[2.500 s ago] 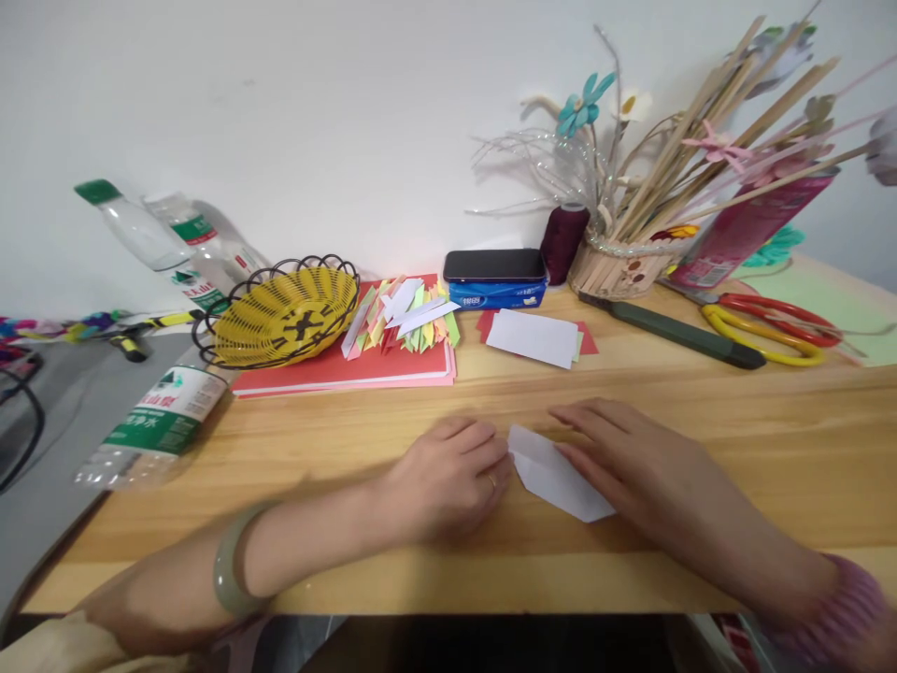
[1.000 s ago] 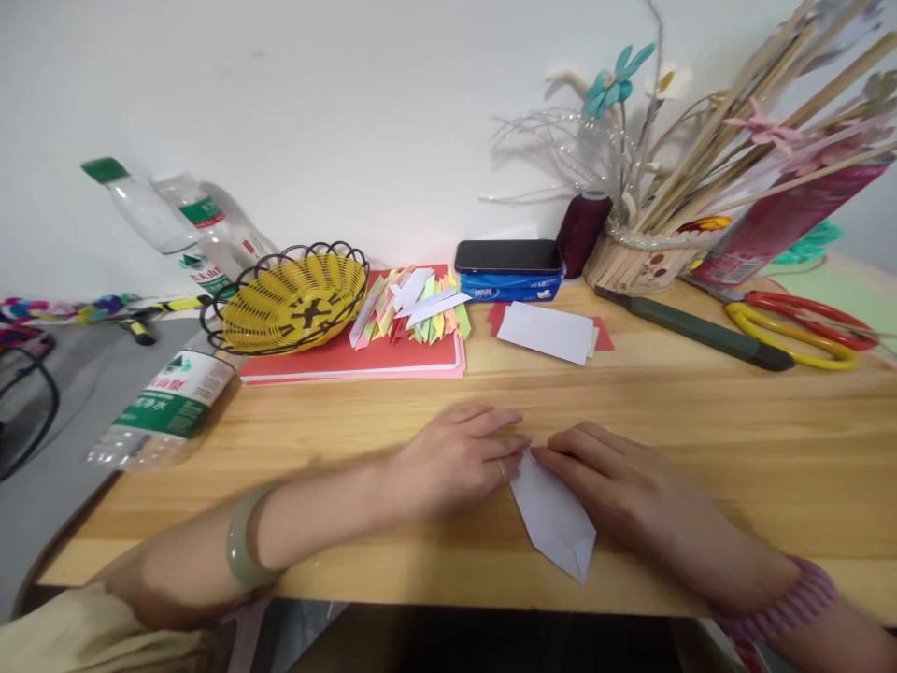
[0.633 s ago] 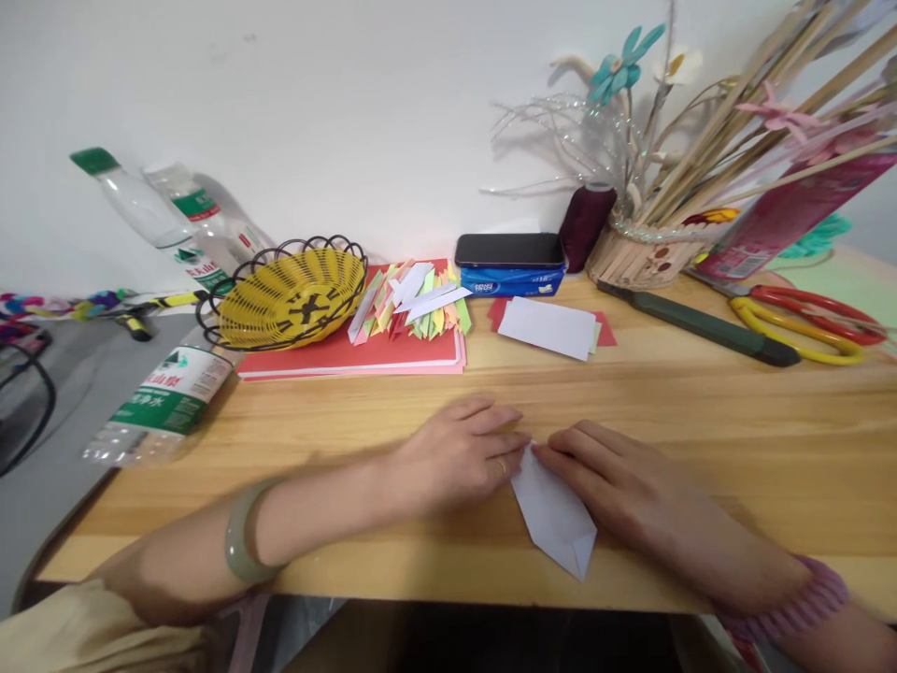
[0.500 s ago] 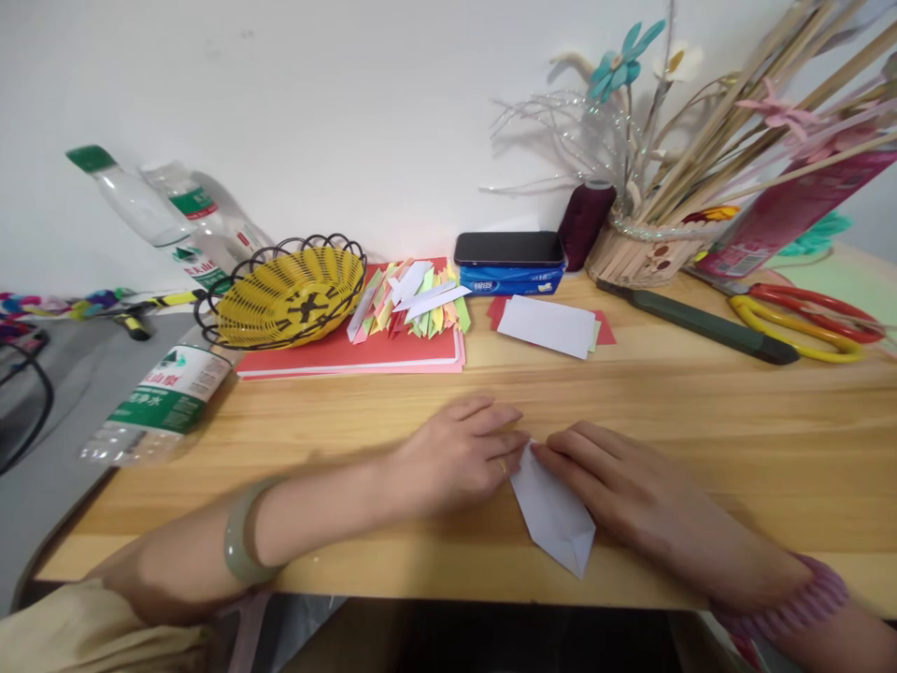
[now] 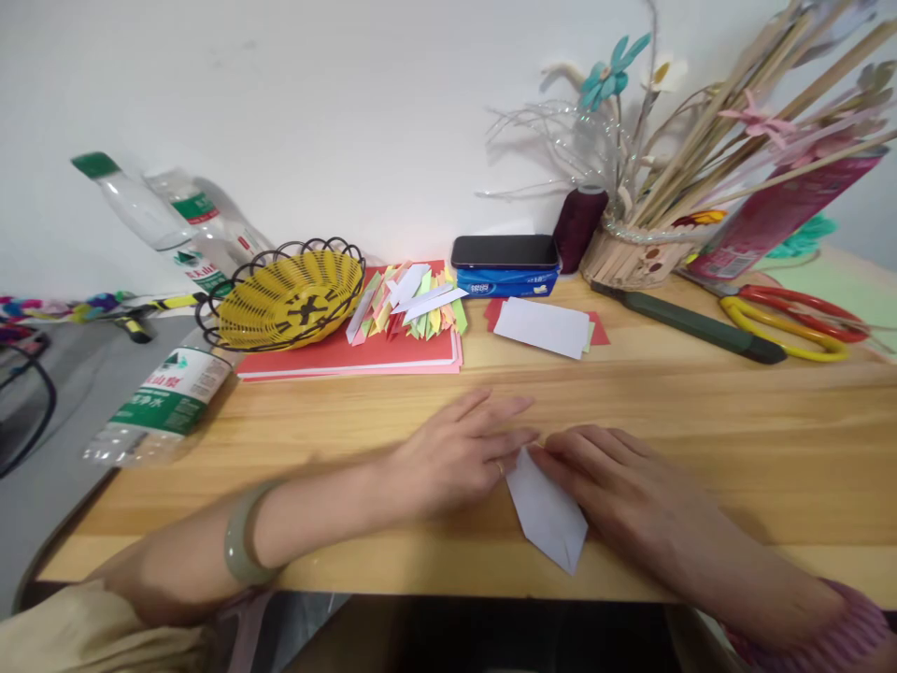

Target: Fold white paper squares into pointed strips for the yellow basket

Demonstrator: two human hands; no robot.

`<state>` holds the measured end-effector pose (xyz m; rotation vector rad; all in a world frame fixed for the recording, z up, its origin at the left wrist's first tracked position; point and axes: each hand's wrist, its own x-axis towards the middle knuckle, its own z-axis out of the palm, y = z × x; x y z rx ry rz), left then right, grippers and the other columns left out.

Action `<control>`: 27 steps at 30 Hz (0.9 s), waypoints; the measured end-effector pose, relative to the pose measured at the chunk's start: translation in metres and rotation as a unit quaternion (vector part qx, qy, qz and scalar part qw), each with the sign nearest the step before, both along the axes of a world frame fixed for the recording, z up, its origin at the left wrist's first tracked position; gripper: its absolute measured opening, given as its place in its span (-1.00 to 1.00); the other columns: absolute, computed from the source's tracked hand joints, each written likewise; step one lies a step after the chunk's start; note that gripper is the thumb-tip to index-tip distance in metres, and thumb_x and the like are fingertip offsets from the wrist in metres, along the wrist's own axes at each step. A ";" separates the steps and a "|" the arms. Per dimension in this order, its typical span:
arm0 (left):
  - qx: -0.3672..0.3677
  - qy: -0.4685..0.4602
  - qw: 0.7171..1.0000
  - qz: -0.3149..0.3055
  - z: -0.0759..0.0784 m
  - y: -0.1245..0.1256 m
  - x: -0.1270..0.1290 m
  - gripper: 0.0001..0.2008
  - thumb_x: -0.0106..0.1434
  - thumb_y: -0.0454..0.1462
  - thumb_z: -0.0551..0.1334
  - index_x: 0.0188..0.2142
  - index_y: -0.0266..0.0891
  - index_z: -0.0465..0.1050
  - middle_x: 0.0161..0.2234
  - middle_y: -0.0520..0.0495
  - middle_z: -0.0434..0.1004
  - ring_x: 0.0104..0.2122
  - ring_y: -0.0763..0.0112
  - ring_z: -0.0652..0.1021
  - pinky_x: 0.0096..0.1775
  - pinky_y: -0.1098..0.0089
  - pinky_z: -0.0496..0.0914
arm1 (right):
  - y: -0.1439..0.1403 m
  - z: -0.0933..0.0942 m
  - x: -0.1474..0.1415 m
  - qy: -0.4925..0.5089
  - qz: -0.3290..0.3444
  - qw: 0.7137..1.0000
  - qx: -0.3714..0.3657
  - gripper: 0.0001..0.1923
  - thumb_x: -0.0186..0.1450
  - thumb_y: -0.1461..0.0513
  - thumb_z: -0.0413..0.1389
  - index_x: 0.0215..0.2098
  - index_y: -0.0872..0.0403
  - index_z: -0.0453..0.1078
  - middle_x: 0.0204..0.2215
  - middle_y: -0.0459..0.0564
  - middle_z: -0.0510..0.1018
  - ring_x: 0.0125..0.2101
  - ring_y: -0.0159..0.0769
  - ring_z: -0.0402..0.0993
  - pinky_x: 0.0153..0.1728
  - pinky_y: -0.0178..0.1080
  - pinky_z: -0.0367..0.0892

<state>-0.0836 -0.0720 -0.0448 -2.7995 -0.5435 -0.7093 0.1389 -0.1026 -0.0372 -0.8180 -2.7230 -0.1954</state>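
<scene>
Near the front edge of the counter (image 5: 735,439), between the 2 hands, lies a folded white paper piece (image 5: 548,511), flat and pointed toward the person. The left hand (image 5: 455,458) rests palm down with fingers spread flat, its fingertips meeting the top corner of the paper; nothing is enclosed in that grip. The right hand (image 5: 623,486) also lies flat, its fingers pressing on the paper's upper right edge, a pinning touch rather than a closed grip.

The paper looks very light and thin, with some stiffness from its folds; it would likely slide easily on the smooth wood and crease wherever it is pressed. The best hold seems to be a pinch along a folded edge or at the near point, which juts free just below both hands.

Beyond the hands, well apart, sit a red paper stack (image 5: 364,355) topped with coloured folded strips (image 5: 410,308), and a small white sheet (image 5: 543,327) on red card.

The paper's upper right part is covered by the right fingers, so the number of layers there cannot be told. Both forearms are cut off by the lower frame.
</scene>
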 end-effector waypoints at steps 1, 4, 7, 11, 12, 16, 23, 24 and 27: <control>-0.003 0.011 1.000 -0.010 0.000 0.001 -0.001 -0.74 0.35 -0.36 0.03 -0.30 -0.22 0.51 -0.11 0.08 0.52 0.06 0.24 0.37 0.07 0.18 0.25 | 0.000 -0.001 -0.001 0.008 -0.007 1.000 -0.007 -0.70 0.27 0.40 -0.12 -0.08 0.22 0.32 -0.27 0.13 0.44 -0.27 -0.18 0.34 -0.29 -0.14 0.34; -0.009 0.027 0.999 -0.021 0.001 0.004 -0.001 -0.71 0.36 -0.36 0.00 -0.28 -0.27 0.50 -0.17 0.03 0.56 0.04 0.22 0.39 0.05 0.19 0.28 | -0.001 -0.001 -0.004 0.043 -0.028 0.997 -0.053 -0.68 0.25 0.41 -0.12 -0.09 0.17 0.34 -0.30 0.10 0.44 -0.31 -0.22 0.35 -0.33 -0.16 0.35; -0.017 0.026 0.999 -0.031 0.002 0.005 -0.002 -0.74 0.34 -0.36 0.03 -0.30 -0.28 0.50 -0.17 0.01 0.56 0.04 0.20 0.39 0.06 0.19 0.27 | 0.000 0.001 -0.008 0.079 -0.053 0.992 -0.088 -0.65 0.25 0.42 -0.15 -0.07 0.17 0.33 -0.31 0.09 0.43 -0.33 -0.24 0.35 -0.37 -0.20 0.35; -0.035 0.069 0.996 -0.031 0.004 0.006 -0.003 -0.76 0.34 -0.37 0.02 -0.23 -0.29 0.48 -0.13 -0.05 0.53 0.10 0.22 0.33 0.08 0.20 0.25 | 0.002 0.004 -0.008 0.068 -0.047 0.993 -0.087 -0.65 0.24 0.43 -0.15 -0.08 0.21 0.34 -0.34 0.10 0.44 -0.33 -0.22 0.37 -0.36 -0.19 0.36; -0.038 0.077 0.996 -0.030 0.005 0.006 -0.004 -0.76 0.35 -0.36 0.02 -0.21 -0.28 0.47 -0.11 -0.05 0.52 0.11 0.23 0.32 0.07 0.21 0.25 | 0.002 0.004 -0.007 0.056 -0.039 0.994 -0.086 -0.66 0.24 0.43 -0.15 -0.10 0.21 0.35 -0.34 0.10 0.44 -0.33 -0.21 0.37 -0.35 -0.18 0.37; -0.045 0.073 0.996 -0.032 0.008 0.006 -0.004 -0.74 0.36 -0.35 0.01 -0.23 -0.28 0.48 -0.10 -0.03 0.52 0.08 0.19 0.36 0.02 0.18 0.32 | 0.003 0.007 -0.004 0.031 -0.017 0.996 -0.082 -0.67 0.23 0.45 -0.13 -0.12 0.20 0.36 -0.31 0.10 0.43 -0.30 -0.21 0.36 -0.31 -0.15 0.37; -0.049 0.055 0.997 -0.033 0.010 0.006 -0.004 -0.77 0.34 -0.35 0.04 -0.25 -0.27 0.49 -0.12 0.02 0.53 0.05 0.15 0.39 0.02 0.11 0.33 | 0.006 0.010 0.002 0.031 -0.028 0.993 -0.108 -0.64 0.23 0.42 -0.09 -0.08 0.08 0.36 -0.27 0.08 0.43 -0.23 -0.20 0.31 -0.26 -0.11 0.33; -0.050 0.055 0.997 -0.033 0.010 0.007 -0.004 -0.77 0.34 -0.35 0.04 -0.24 -0.27 0.49 -0.12 0.02 0.53 0.05 0.15 0.39 0.02 0.10 0.32 | 0.006 0.009 0.006 0.033 -0.030 0.994 -0.100 -0.63 0.24 0.42 -0.09 -0.05 0.05 0.35 -0.25 0.08 0.43 -0.20 -0.18 0.30 -0.24 -0.09 0.32; -0.048 0.064 0.996 -0.034 0.008 0.008 -0.005 -0.79 0.33 -0.35 0.06 -0.23 -0.25 0.49 -0.10 0.03 0.52 0.05 0.18 0.38 0.03 0.13 0.32 | 0.003 0.004 0.018 0.031 -0.026 0.997 -0.064 -0.62 0.26 0.39 -0.11 -0.02 0.01 0.32 -0.19 0.07 0.42 -0.14 -0.13 0.26 -0.20 -0.04 0.27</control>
